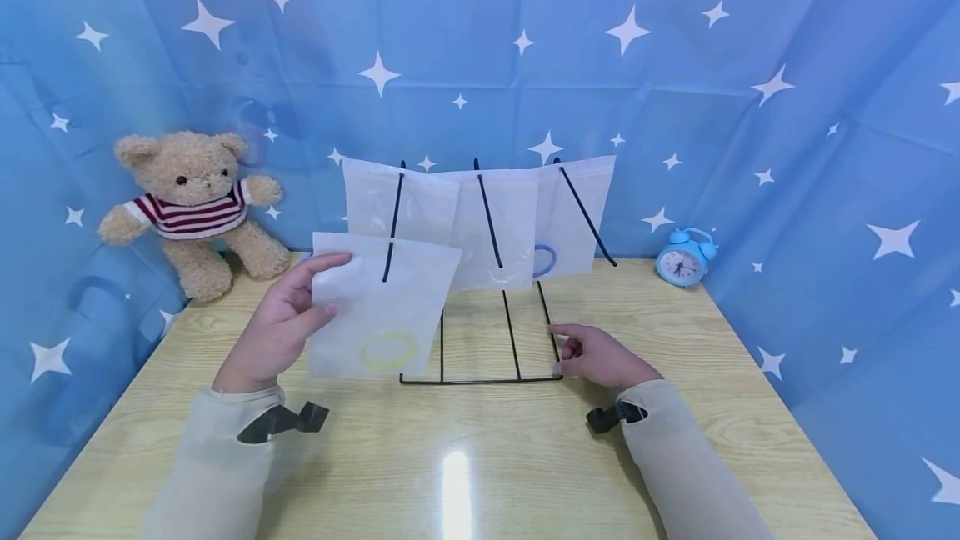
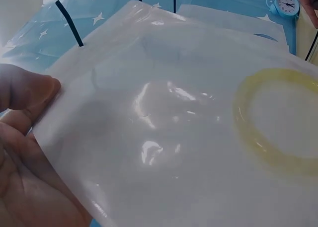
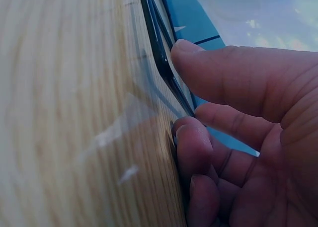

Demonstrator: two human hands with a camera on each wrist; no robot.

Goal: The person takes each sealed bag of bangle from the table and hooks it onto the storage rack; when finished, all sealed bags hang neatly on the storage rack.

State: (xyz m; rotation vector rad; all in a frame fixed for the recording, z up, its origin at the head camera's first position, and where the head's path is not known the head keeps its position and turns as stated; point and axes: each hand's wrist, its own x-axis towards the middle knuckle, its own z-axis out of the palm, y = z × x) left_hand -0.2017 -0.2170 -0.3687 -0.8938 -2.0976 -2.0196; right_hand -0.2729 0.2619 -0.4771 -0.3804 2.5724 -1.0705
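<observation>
My left hand [image 1: 281, 319] pinches the left edge of a translucent plastic bag [image 1: 352, 307] with a yellow ring [image 1: 387, 351] inside, between thumb and fingers. The left prong [image 1: 395, 215] of a black wire display rack [image 1: 480, 382] shows its tip in front of this bag's upper part; whether it passes through a hole is unclear. Further back on the prongs hang similar bags [image 1: 495, 223]; a blue ring [image 1: 545, 260] shows through at the right. With curled fingers, my right hand [image 1: 600, 357] holds the rack's base at its right front corner.
A teddy bear [image 1: 191, 198] in a striped sweater sits at the back left of the wooden table [image 1: 360, 457]. A small blue alarm clock [image 1: 684, 261] stands at the back right. Blue star-patterned cloth [image 1: 465, 40] surrounds the table's back and sides.
</observation>
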